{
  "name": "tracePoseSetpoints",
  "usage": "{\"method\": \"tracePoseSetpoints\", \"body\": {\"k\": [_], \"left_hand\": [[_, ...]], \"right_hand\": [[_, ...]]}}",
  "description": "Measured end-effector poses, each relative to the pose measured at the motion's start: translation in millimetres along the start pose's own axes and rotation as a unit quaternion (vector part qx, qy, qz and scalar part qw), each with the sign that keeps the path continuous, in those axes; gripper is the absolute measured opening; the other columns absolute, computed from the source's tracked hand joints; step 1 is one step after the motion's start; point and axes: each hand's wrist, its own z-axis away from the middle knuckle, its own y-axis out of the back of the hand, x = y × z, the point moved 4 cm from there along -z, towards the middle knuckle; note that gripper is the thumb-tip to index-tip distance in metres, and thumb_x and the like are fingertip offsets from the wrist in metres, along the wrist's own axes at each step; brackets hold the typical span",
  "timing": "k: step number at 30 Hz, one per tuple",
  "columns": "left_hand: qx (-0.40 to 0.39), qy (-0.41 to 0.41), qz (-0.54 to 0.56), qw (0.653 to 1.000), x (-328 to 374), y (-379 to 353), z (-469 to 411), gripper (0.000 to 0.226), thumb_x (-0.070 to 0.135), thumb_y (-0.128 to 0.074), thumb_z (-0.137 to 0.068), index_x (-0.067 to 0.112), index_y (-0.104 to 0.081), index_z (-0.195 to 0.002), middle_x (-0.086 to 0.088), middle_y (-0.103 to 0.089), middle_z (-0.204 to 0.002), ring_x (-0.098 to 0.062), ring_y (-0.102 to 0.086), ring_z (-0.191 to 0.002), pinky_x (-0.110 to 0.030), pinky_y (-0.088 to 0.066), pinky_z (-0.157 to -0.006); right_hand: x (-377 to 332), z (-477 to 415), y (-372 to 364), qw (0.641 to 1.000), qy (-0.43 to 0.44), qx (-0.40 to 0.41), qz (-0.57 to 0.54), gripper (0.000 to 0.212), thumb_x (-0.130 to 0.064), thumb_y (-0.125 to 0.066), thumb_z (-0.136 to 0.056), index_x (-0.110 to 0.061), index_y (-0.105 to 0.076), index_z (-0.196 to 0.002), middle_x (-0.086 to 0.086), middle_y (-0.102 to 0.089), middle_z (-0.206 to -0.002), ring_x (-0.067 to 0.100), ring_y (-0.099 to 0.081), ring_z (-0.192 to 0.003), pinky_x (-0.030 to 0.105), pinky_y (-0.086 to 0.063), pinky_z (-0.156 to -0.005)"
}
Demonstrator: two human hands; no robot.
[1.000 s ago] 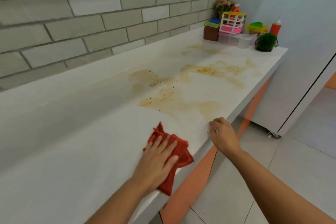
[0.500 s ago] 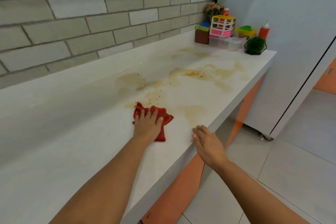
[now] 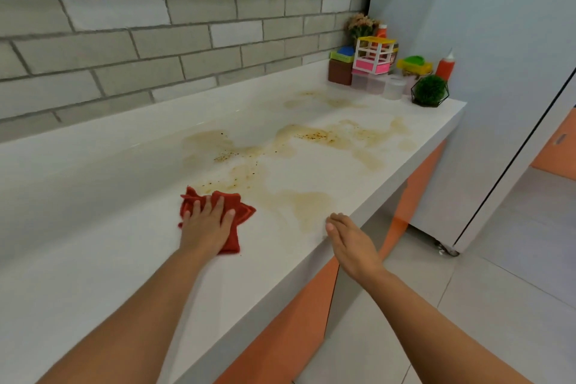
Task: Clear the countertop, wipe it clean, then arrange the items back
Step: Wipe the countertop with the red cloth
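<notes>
1. The left hand (image 3: 207,226) lies flat with its fingers straight and slightly spread. It presses a crumpled red cloth (image 3: 242,208) onto the white desk (image 3: 93,259). The cloth shows past the fingertips and on the thumb side.
2. The right hand (image 3: 352,243) holds nothing. Its fingers are straight and together, with the tips at the desk's front edge, near the left hand's thumb side. Whether they touch the edge cannot be told.
3. A brown speckled stain (image 3: 249,173) begins just beyond the left fingertips.
4. A paler patch (image 3: 311,206) lies just ahead of the right fingertips.
5. More brown smears (image 3: 314,135) spread farther ahead of both hands.
6. Well beyond both hands, at the desk's far end, stand a pink and yellow rack (image 3: 372,56), a brown box (image 3: 339,72), clear containers (image 3: 367,83), a green ball plant (image 3: 431,90) and a red bottle (image 3: 445,66).
7. A grey brick wall (image 3: 156,40) runs along the far side of the desk from the left hand.
8. Orange cabinet fronts (image 3: 280,337) sit under the desk edge below the right hand.
</notes>
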Motion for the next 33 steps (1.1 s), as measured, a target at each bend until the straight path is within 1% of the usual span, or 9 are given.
{"method": "tracePoseSetpoints", "body": {"k": [4, 9, 12, 14, 18, 23, 27, 29, 33], "left_hand": [[-0.016, -0.034, 0.012, 0.999, 64, -15, -16, 0.057, 0.043, -0.013, -0.099, 0.016, -0.013, -0.15, -0.01, -0.012, -0.157, -0.03, -0.009, -0.145, -0.043, -0.005, -0.118], [-0.039, -0.18, 0.029, 0.982, 115, -19, 54, 0.066, 0.057, -0.006, -0.091, 0.026, -0.008, -0.149, 0.003, -0.001, -0.158, -0.02, 0.002, -0.146, -0.034, 0.004, -0.116], [-0.045, -0.212, 0.039, 0.975, 95, -9, 95, 0.089, 0.069, 0.018, -0.067, 0.035, -0.001, -0.147, 0.019, 0.013, -0.146, -0.006, 0.012, -0.142, -0.024, 0.015, -0.108], [-0.047, -0.185, 0.037, 0.981, 78, -7, 92, 0.094, 0.074, 0.026, -0.062, 0.037, 0.003, -0.145, 0.021, 0.015, -0.144, -0.004, 0.012, -0.14, -0.024, 0.014, -0.109], [-0.006, -0.054, 0.013, 0.998, 63, -10, 30, 0.062, 0.054, -0.012, -0.095, 0.025, -0.01, -0.15, 0.001, -0.007, -0.158, -0.024, -0.005, -0.146, -0.039, -0.001, -0.117], [-0.014, 0.013, 0.014, 1.0, 113, -24, -37, 0.06, 0.047, -0.015, -0.099, 0.017, -0.013, -0.15, -0.01, -0.012, -0.157, -0.033, -0.007, -0.144, -0.046, -0.004, -0.116], [-0.026, -0.096, 0.034, 0.995, 179, -29, -37, 0.057, 0.044, -0.018, -0.099, 0.018, -0.015, -0.149, -0.008, -0.014, -0.157, -0.03, -0.008, -0.144, -0.045, -0.004, -0.117], [-0.04, -0.166, 0.04, 0.985, 196, -30, -10, 0.055, 0.044, -0.021, -0.099, 0.021, -0.015, -0.149, -0.005, -0.012, -0.157, -0.027, -0.006, -0.145, -0.042, -0.003, -0.117], [-0.053, -0.239, 0.023, 0.969, 166, -27, 45, 0.06, 0.054, -0.02, -0.095, 0.029, -0.01, -0.149, 0.005, -0.003, -0.158, -0.018, 0.001, -0.146, -0.034, 0.004, -0.116]], "right_hand": [[4, 1, -4, 0.999, 0.02, -0.009, -0.026, 0.047, -0.034, -0.025, -0.102, -0.014, -0.033, -0.144, -0.006, -0.022, -0.155, 0.006, -0.012, -0.144, 0.017, -0.016, -0.109], [15, -19, 33, 0.996, -0.012, -0.005, -0.083, 0.04, -0.032, -0.033, -0.101, -0.013, -0.053, -0.13, 0.001, -0.048, -0.137, 0.013, -0.045, -0.123, 0.021, -0.032, -0.094], [24, -31, 40, 1.0, -0.014, -0.01, -0.017, 0.047, -0.033, -0.026, -0.102, -0.007, -0.043, -0.137, 0.004, -0.031, -0.15, 0.017, -0.029, -0.138, 0.029, -0.024, -0.111], [28, -32, 35, 1.0, -0.018, -0.013, 0.004, 0.048, -0.033, -0.022, -0.103, -0.004, -0.046, -0.133, 0.005, -0.032, -0.149, 0.02, -0.033, -0.135, 0.034, -0.022, -0.114], [31, -33, 32, 1.0, -0.004, 0.012, 0.012, 0.048, -0.033, -0.021, -0.103, -0.007, -0.045, -0.135, 0.001, -0.032, -0.149, 0.02, -0.039, -0.132, 0.031, -0.03, -0.105], [35, -36, 32, 1.0, 0.002, 0.018, -0.014, 0.048, -0.033, -0.021, -0.102, -0.008, -0.047, -0.134, -0.001, -0.033, -0.148, 0.016, -0.038, -0.133, 0.028, -0.031, -0.102], [45, -40, 42, 0.991, -0.028, 0.019, -0.133, 0.04, -0.032, -0.026, -0.102, -0.011, -0.049, -0.126, 0.003, -0.049, -0.131, 0.017, -0.045, -0.119, 0.023, -0.032, -0.092], [53, -43, 54, 0.971, -0.056, 0.006, -0.231, 0.034, -0.037, -0.028, -0.101, -0.02, -0.047, -0.123, 0.0, -0.054, -0.124, 0.015, -0.049, -0.118, 0.029, -0.036, -0.099], [56, -42, 70, 0.962, -0.059, -0.007, -0.268, 0.036, -0.043, -0.028, -0.1, -0.025, -0.053, -0.118, -0.003, -0.057, -0.118, 0.01, -0.049, -0.115, 0.026, -0.033, -0.093]]}}
